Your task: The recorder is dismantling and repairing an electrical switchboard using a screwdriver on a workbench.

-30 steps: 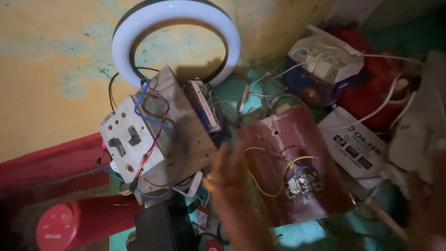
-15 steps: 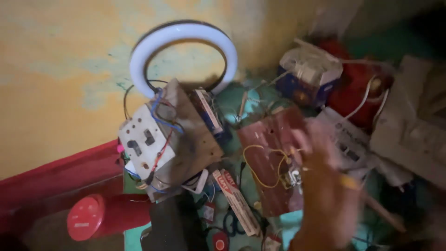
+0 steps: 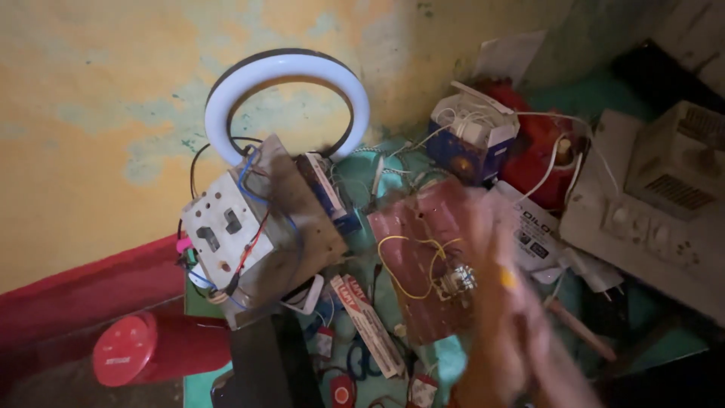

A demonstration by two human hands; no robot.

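Clutter of electrical parts heaped against a peeling yellow wall [image 3: 91, 113], my hand hovering over the brown board.

Largest first: the wall, with the ring light [image 3: 287, 79] leaning on it so it stands upright; then the grey wooden switchboard [image 3: 260, 227], tipped back against the pile so its white switch plate [image 3: 223, 230] faces up at me. The reddish-brown board [image 3: 423, 257] lies flat just right of it, yellow wires [image 3: 408, 261] looping to a small fitting [image 3: 457, 279] on its face. My right hand [image 3: 502, 317] is motion-blurred over that board's right edge; I cannot tell whether its fingers are spread or pinching. My left hand is not in view. A red canister [image 3: 155, 349] lies on its side lower left.
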